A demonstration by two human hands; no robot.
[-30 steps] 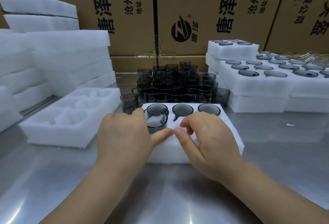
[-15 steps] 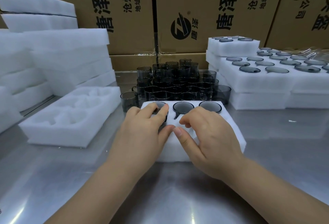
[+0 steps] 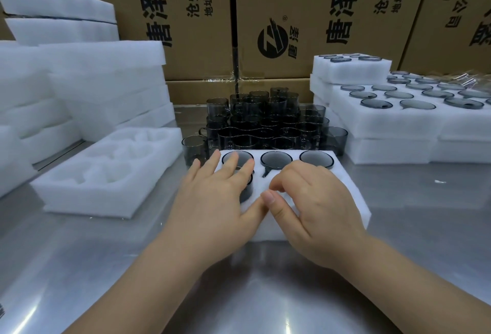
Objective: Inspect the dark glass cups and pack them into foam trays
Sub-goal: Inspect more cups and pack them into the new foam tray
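Head view. A: Where's the cup?
B: Under the left hand (image 3: 220,200). Its fingers lie straight and flat, pressing the dark cup (image 3: 247,189) down into a pocket of the foam tray (image 3: 345,200). The cup's wall stands proud of the foam just beyond the thumb. The right hand (image 3: 313,206) rests on the tray just beside the left, fingers loosely curled, holding nothing I can see.
A: What could go wrong?
B: Pressing off-centre could tilt the cup, so it jams or tears the foam. If its handle misses the slot, force might chip the glass. The tray could also slide on the smooth table (image 3: 265,280) toward the loose cups (image 3: 265,121) beyond the fingertips and knock them.
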